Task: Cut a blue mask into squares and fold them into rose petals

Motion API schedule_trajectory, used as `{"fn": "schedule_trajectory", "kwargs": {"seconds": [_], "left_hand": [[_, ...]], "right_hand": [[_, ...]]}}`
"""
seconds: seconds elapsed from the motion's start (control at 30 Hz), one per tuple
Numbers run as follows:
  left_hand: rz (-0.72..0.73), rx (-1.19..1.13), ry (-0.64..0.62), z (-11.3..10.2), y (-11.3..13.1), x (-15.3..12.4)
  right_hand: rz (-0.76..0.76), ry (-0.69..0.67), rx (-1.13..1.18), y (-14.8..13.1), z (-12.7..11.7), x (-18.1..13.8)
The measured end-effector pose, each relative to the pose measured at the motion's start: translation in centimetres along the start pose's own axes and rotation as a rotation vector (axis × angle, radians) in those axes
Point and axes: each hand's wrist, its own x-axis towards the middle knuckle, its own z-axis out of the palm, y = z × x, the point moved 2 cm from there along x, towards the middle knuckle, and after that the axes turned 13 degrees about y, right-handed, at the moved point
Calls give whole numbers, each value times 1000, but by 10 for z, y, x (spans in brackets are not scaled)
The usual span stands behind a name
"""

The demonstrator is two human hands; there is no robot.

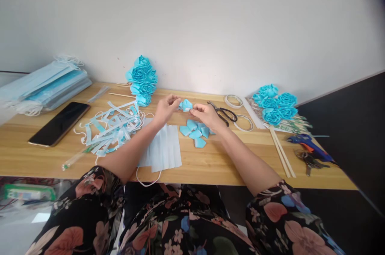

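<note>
Left hand (166, 108) and right hand (207, 114) pinch a blue piece (185, 105) between thumb and fingers, just beyond the loose petals (199, 142) on the table (210, 164). One rose cluster (140, 74) near the wall and a second cluster (272, 106) at right appear finished. The held piece is judged incomplete; the petals remain unattached. Beside the scraps (122, 136) lies a clear sleeve (75, 158), contents too small to identify.
</note>
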Motion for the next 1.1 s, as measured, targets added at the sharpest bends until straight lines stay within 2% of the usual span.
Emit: {"fn": "schedule_trajectory", "kwargs": {"seconds": [0.03, 0.1, 0.23, 0.3, 0.6, 0.9, 1.1], "left_hand": [[77, 49, 48, 0, 3, -2], [196, 158, 60, 2, 9, -7], [273, 328, -89, 11, 16, -19], [286, 378, -121, 13, 15, -21], [280, 433, -113, 11, 9, -16], [379, 530, -78, 13, 13, -19], [338, 480, -73, 13, 11, -19]], "right_hand": [[-5, 45, 2, 3, 1, 0], [-9, 104, 5, 9, 2, -2], [-60, 153, 21, 12, 5, -8], [-90, 185, 8, 9, 6, -11], [-189, 292, -77, 0, 9, -19], [-348, 349, -227, 4, 12, -19], [-359, 350, -228, 3, 13, -20]]}}
